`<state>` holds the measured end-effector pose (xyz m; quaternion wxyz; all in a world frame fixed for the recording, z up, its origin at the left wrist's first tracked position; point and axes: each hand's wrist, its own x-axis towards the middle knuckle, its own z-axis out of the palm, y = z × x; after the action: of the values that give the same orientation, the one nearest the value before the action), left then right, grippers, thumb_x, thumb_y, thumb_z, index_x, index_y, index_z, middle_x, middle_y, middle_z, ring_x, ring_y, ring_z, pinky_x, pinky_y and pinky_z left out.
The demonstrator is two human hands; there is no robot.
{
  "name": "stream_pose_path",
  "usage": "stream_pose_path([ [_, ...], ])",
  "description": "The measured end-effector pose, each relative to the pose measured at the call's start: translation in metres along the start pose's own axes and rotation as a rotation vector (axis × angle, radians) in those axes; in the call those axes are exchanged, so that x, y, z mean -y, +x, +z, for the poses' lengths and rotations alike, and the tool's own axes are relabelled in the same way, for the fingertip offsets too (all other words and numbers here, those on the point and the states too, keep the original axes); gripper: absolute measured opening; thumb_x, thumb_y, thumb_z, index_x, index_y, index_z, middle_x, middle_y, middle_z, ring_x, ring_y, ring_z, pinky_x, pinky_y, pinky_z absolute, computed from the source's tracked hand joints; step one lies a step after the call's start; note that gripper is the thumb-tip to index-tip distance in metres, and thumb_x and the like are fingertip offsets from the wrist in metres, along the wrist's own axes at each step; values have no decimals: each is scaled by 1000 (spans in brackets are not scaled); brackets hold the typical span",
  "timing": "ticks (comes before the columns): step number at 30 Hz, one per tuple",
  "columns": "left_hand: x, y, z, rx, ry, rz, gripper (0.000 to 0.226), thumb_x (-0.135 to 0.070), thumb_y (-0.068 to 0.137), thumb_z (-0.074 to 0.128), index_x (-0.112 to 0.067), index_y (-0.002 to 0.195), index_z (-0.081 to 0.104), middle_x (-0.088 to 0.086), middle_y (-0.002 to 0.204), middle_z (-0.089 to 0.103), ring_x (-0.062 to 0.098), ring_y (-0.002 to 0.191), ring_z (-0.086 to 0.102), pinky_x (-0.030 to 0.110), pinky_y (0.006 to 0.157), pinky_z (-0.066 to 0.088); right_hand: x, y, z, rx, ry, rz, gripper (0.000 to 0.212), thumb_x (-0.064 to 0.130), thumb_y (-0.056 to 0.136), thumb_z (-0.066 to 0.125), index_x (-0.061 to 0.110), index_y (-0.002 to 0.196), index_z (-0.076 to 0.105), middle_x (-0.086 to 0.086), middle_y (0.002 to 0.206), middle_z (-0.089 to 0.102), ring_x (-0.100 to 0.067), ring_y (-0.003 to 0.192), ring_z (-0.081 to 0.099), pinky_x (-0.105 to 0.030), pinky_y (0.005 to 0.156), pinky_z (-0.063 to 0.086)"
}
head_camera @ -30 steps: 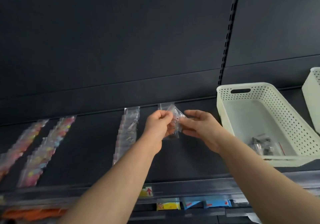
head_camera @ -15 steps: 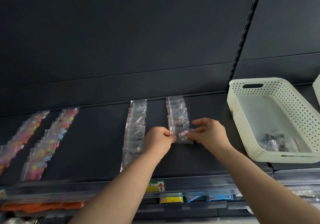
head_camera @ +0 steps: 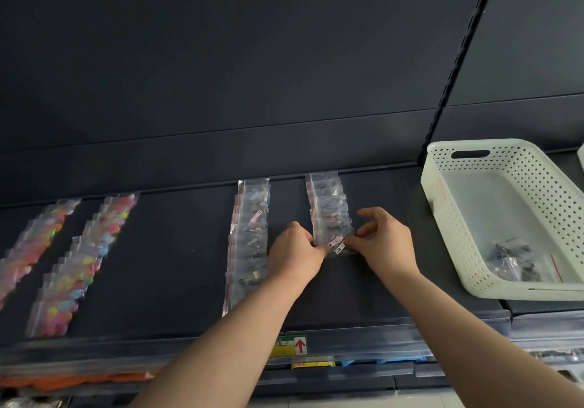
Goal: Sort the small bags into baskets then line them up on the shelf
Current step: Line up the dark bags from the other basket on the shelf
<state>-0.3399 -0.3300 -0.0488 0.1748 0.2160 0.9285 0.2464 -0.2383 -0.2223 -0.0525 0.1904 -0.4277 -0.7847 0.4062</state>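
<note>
The left hand (head_camera: 297, 251) and the right hand (head_camera: 384, 243) brought the small clear plastic bag (head_camera: 338, 245) down from the air onto the dark shelf (head_camera: 177, 249), at the near end of the right row of bags (head_camera: 327, 199).

Straight below the grip, a yellow label (head_camera: 290, 345) with a red arrow. Lower still, blue packets (head_camera: 388, 360). Orange goods (head_camera: 79, 380) sit far down-left, a slotted rail (head_camera: 459, 60) up right.
</note>
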Motion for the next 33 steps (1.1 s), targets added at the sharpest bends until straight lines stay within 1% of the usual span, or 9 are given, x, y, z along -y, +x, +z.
stream_pose_path([
  [2, 1, 1, -3, -9, -24, 3, 37, -48, 80, 73, -21, 95, 53, -5, 86, 62, 20, 81, 64, 29, 57, 42, 2, 1, -3, -13, -46, -50, 44, 20, 73, 79, 22, 114, 62, 9, 82, 62, -6, 74, 59, -19, 68, 45],
  [4, -2, 2, -9, -32, -45, 39, 30, -44, 85, 69, -22, 97, 54, -5, 88, 65, 17, 80, 63, 29, 58, 46, 7, 1, -9, -32, -133, -138, 33, 22, 79, 74, 23, 110, 64, 8, 91, 63, -9, 78, 60, -26, 73, 48],
  [8, -22, 2, -24, -37, -81, 161, 15, -38, 89, 66, -25, 95, 61, -9, 93, 67, 15, 88, 63, 30, 72, 51, 18, 0, -30, -132, -451, -334, 19, 23, 89, 60, 28, 106, 68, 8, 101, 64, -17, 97, 58, -27, 65, 43],
  [12, -54, -4, -25, -34, -47, 280, 4, -29, 89, 64, -28, 93, 66, -12, 93, 68, 15, 93, 64, 33, 80, 54, 10, 1, -60, -253, -608, -430, 21, 13, 85, 61, 26, 98, 72, 2, 92, 68, -25, 90, 60, -29, 60, 40],
  [16, -92, -14, -12, -5, -59, 401, 9, -27, 90, 64, -31, 98, 66, -17, 88, 63, 10, 92, 63, 31, 80, 54, -7, 1, -98, -333, -684, -376, 26, 10, 85, 59, 28, 99, 71, 4, 91, 67, -23, 91, 60, -27, 59, 32],
  [23, -159, -35, 17, 74, -10, 586, 14, -23, 90, 63, -29, 101, 68, -17, 89, 65, 10, 93, 63, 33, 83, 54, -58, 1, -174, -333, -715, -159, 34, 9, 92, 51, 33, 113, 65, 9, 112, 65, -16, 103, 56, -30, 69, 47],
  [26, -185, -46, 29, 137, 186, 768, 17, -27, 91, 64, -32, 107, 69, -14, 105, 69, 10, 101, 61, 29, 84, 50, -78, 2, -198, -324, -709, -90, 35, 9, 92, 49, 33, 114, 64, 9, 113, 64, -16, 105, 55, -30, 66, 46],
  [29, -207, -58, 44, 256, 470, 961, 23, -29, 92, 63, -34, 114, 67, -8, 116, 66, 16, 112, 55, 33, 90, 45, -95, 3, -205, -343, -646, -76, 32, 10, 94, 47, 30, 111, 66, 8, 110, 66, -17, 102, 56, -29, 61, 44],
  [33, -221, -66, 66, 444, 705, 947, 36, -25, 90, 66, -26, 126, 62, -1, 118, 65, 23, 111, 58, 38, 97, 43, -104, 5, -203, -362, -611, -106, 33, 11, 94, 46, 31, 111, 66, 9, 108, 66, -15, 99, 57, -28, 60, 43],
])
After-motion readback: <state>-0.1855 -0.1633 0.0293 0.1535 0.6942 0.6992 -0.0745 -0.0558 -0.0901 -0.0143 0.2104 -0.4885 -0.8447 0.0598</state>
